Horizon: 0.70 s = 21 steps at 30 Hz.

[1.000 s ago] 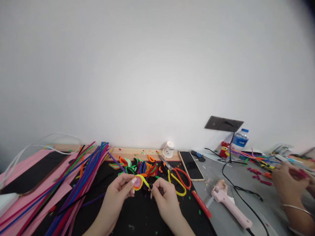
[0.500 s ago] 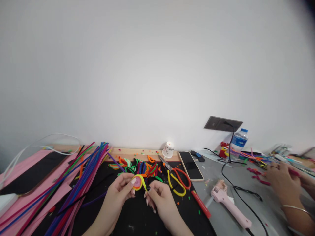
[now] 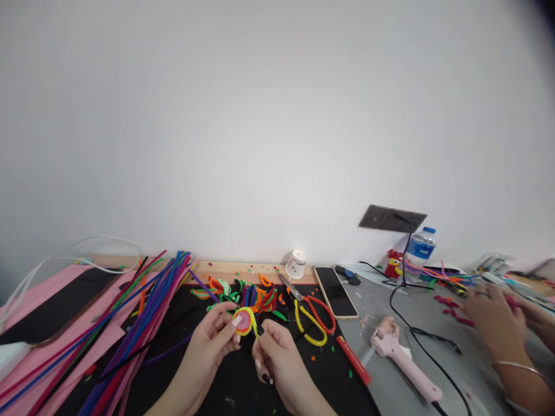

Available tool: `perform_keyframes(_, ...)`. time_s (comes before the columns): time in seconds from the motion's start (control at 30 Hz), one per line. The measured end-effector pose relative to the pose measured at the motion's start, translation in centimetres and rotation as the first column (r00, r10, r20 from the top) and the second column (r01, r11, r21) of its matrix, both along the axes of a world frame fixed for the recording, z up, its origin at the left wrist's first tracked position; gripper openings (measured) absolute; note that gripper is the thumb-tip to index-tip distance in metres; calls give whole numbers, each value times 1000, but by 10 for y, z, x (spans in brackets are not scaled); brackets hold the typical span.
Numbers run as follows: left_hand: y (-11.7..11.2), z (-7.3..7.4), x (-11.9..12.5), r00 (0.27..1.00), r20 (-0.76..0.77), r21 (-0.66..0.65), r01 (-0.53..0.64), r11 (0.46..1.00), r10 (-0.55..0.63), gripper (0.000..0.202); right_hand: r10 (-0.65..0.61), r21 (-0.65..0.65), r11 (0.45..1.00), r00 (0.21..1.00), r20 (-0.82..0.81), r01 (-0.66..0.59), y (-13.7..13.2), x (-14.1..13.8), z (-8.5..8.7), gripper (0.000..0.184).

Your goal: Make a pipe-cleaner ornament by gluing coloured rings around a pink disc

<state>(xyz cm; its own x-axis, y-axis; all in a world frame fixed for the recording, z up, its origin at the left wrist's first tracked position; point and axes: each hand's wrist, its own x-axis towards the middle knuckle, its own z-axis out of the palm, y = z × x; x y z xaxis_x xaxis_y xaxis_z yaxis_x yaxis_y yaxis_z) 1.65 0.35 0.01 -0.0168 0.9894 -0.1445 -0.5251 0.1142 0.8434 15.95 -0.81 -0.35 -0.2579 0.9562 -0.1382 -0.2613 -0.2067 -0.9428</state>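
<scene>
Between the thumb and fingers of my left hand (image 3: 218, 335) is a flat round coil of pipe cleaner (image 3: 245, 321), pink in the middle, then orange, with yellow on the outside. A yellow strand runs off the coil's right side. My right hand (image 3: 277, 346) pinches that strand close to the coil, and its fingertips hide the end. Just behind both hands lies a pile of bent pipe-cleaner pieces (image 3: 260, 297) in green, orange, red and blue. Scissors (image 3: 311, 323) with one yellow and one red handle lie right of the pile.
Long pipe cleaners (image 3: 150, 323) lie bundled at left on pink sheets (image 3: 26, 361). A paper cup (image 3: 295, 264), a phone (image 3: 336, 293), a red-handled tool (image 3: 353, 359) and a pink glue gun (image 3: 405, 361) with a black cord are to the right. Another person's hands (image 3: 496, 318) work at far right.
The yellow strand beside the coil is drawn straighter and its arch is smaller. My right hand's lower fingers have shifted slightly down. My left hand holds nearly still.
</scene>
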Motion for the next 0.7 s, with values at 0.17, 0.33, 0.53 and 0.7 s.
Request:
perform_keyframes(0.17,0,-1,-1,999,45,-13,30,999,-29,43,-9,-28,1000,996,-85,6,-2,-3,2,39)
perform_keyframes(0.33,-1,-3,-1,996,74,-30,59,998,-57,43,-16,-29,999,992,-125,12,-3,-5,3,41)
perform_keyframes(0.53,-2,0,1,997,42,-41,65,997,-63,44,-15,-89,996,985,-172,0,-4,-6,4,42)
perform_keyframes(0.7,-3,2,2,994,62,-15,96,995,-95,43,4,-116,993,979,-205,-28,-3,-7,3,44)
